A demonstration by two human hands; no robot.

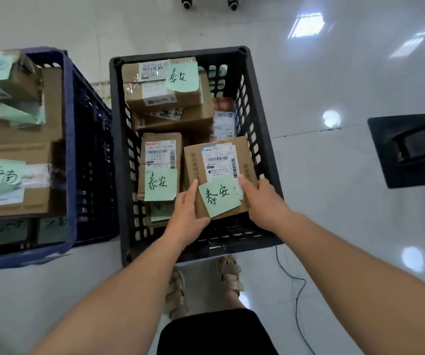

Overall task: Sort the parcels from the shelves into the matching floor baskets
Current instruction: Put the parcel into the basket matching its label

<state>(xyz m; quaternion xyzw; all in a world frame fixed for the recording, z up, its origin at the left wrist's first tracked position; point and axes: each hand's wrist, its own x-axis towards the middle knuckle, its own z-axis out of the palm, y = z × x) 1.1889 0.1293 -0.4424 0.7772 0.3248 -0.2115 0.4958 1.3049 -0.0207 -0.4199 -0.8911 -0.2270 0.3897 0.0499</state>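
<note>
- L hand (184,216): grips near-left corner of the held parcel (242,152). Thumb lies flat on top along the left edge, other fingers tucked under, out of sight.
- R hand (262,201): grips the near-right edge of same parcel. One digit on top by the shipping label (219,160), rest wrapped round the side.
- Held parcel: brown carton, inside the black basket (178,53), near-right qtr, turned slightly askew. Cannot tell whether it rests on the contents below or is held clear.
- Green note (219,198) stuck on carton's near end, handwritten 泰安.
- Same basket, other cartons: one just left of held parcel (159,149), one at far end (155,98). Both carry green notes w/ the same 2 chars. More cartons stacked beneath.
- Blue basket (69,149): to the left, just beside the black one, packed w/ cartons. Front note reads 济南.
- Baskets sit on glossy white floor (334,226).
- Black cable (297,290) runs on the floor at right. Sandalled feet (229,275) at the black basket's near wall.
</note>
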